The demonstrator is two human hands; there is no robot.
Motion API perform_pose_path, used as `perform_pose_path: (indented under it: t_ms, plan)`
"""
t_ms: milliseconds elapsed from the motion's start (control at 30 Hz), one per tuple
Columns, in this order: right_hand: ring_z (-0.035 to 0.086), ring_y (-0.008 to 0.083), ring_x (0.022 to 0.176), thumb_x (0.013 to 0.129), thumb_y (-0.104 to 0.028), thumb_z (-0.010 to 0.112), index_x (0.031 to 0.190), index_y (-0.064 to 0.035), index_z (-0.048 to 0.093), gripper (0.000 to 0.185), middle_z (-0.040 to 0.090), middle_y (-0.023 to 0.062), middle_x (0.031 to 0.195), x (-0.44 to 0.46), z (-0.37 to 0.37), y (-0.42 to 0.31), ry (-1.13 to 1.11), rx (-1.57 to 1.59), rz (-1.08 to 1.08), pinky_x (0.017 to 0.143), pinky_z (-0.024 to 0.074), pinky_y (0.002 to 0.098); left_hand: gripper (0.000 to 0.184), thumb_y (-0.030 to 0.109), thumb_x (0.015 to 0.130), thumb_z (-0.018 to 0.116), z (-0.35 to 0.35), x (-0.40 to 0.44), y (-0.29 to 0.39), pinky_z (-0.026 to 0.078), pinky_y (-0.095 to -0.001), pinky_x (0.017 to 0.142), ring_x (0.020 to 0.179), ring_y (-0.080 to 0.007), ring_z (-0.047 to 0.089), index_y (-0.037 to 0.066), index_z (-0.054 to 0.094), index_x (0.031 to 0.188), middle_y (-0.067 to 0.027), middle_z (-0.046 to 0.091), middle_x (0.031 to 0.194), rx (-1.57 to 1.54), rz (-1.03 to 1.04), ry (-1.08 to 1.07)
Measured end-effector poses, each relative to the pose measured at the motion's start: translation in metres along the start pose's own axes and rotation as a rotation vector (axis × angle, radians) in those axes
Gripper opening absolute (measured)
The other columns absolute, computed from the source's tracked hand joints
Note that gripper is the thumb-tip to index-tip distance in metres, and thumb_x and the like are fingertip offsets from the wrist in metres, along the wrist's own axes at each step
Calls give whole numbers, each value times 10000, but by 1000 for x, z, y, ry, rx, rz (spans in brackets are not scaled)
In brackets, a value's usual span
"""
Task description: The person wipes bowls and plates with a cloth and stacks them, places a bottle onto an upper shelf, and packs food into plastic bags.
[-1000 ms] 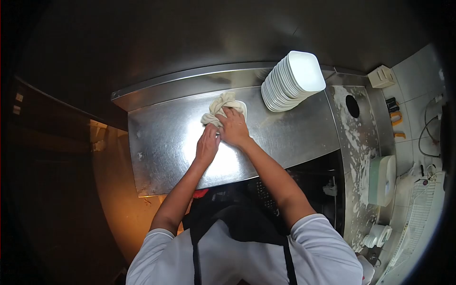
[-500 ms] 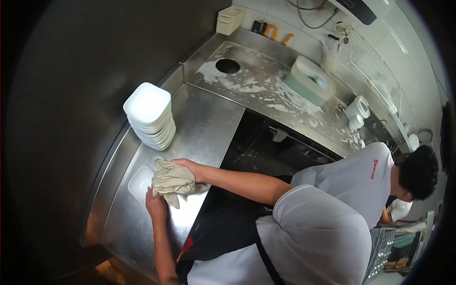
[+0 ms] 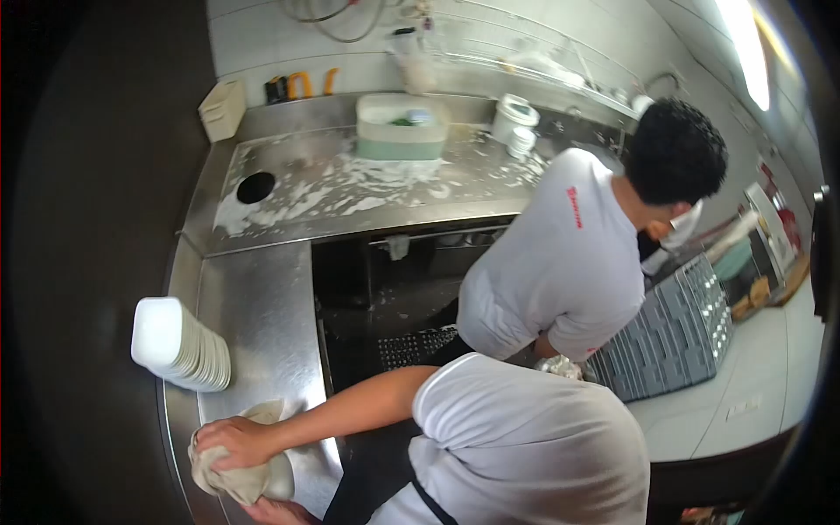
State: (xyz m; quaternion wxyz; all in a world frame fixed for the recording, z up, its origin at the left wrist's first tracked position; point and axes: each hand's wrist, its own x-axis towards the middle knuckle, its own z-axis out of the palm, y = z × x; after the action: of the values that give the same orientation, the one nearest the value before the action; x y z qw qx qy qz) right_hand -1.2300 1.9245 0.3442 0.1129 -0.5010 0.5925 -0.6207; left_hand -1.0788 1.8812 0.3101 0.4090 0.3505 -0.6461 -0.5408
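My right hand (image 3: 234,442) presses a beige cloth (image 3: 214,472) onto a white square dish, its fingers spread over the bunched fabric. Beneath the cloth, part of the white dish (image 3: 282,478) shows at the right side. My left hand (image 3: 273,511), at the bottom edge of the view, grips the dish's lower side; its fingers are partly hidden. Close by on the steel counter (image 3: 254,315) stands a tall, leaning stack of white square dishes (image 3: 203,354).
Behind the counter is a foam-streaked steel worktop (image 3: 324,184) with a round hole (image 3: 256,187) and a tub of greenish liquid (image 3: 402,131). A co-worker in a white shirt (image 3: 551,254) bends at my right, beside grey crates (image 3: 665,332). A dark wall (image 3: 96,219) borders the left.
The view has swung, placing the hands lower left. The dish has come up from the counter into my left hand, and the cloth now covers much of it.
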Motion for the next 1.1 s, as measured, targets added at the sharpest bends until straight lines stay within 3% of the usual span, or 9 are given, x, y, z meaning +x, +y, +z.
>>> perform_pose_path:
  t_ms: [200, 400, 467, 533, 667, 800, 833, 900, 1100]
  plan:
    - [657, 177, 1038, 950, -418, 635, 1123, -120, 698, 350, 726, 66, 1082, -39, 37, 56, -15, 1322, 846, 928, 507, 370, 279, 184, 990, 619, 30, -19, 17, 536, -427, 837, 991, -262, 656, -55, 607, 1134, -227, 679, 1071, 234, 285, 100]
    - [639, 154, 1101, 985, -134, 636, 1369, -81, 525, 403, 620, 71, 1279, -95, 15, 53, -159, 1489, 975, 948, 540, 348, 224, 88, 975, 572, -3, -6, 7, 513, -436, 718, 783, -377, 683, -44, 656, 1135, -239, 703, 888, 467, 242, -212]
    - [570, 139, 618, 1072, -497, 357, 1311, -13, 510, 561, 624, 95, 925, -61, -24, 12, -158, 1435, 872, 570, 541, 264, 284, 5, 931, 602, -25, 7, -15, 556, -411, 804, 935, -372, 714, -8, 657, 1210, -222, 721, 1004, 665, 338, -230]
    - [577, 166, 680, 1062, -401, 372, 1299, 15, 481, 491, 613, 120, 968, -40, -65, -7, -484, 1718, 792, 538, 525, 272, 357, -1, 900, 628, -45, 8, -44, 568, -430, 839, 991, -360, 711, 13, 645, 1256, -226, 707, 1089, 750, 481, -218]
    - [655, 196, 827, 1044, -221, 469, 1315, -25, 502, 336, 641, 124, 1055, -18, -102, -69, 183, 873, 519, 672, 564, 336, 371, 40, 901, 671, -60, 11, -104, 579, -431, 847, 997, -349, 713, 14, 640, 1270, -230, 712, 1063, 864, 540, -194]
    - [634, 216, 1063, 1016, -225, 544, 1380, -38, 502, 411, 630, 91, 1202, 15, -177, 31, 209, -150, 47, 864, 554, 359, 316, 52, 901, 648, -52, 18, -136, 564, -443, 889, 1033, -367, 699, -8, 644, 1212, -241, 705, 1082, 923, 581, -171]
    - [628, 212, 1098, 1003, -212, 569, 1364, -30, 518, 408, 633, 78, 1205, 48, -173, 17, 308, 489, 120, 911, 535, 359, 282, 46, 888, 637, -48, 20, -142, 558, -452, 902, 1044, -384, 692, -13, 647, 1164, -239, 702, 1099, 936, 558, -172]
    - [627, 251, 1112, 968, -158, 601, 1334, -23, 543, 395, 643, 92, 1234, 103, -149, -7, 432, 143, -61, 968, 495, 370, 175, -1, 863, 589, -43, 23, -150, 542, -461, 938, 1078, -406, 674, -19, 647, 1027, -224, 689, 1186, 1005, 522, -170]
    - [429, 436, 1371, 889, -442, 671, 1414, -76, 542, 652, 497, 248, 1448, 193, -126, 85, -280, -842, -256, 1142, 357, 483, 438, 222, 890, 724, 28, 33, -69, 326, -521, 1169, 1369, -415, 464, 7, 631, 1260, -255, 520, 1438, 874, 312, -11]
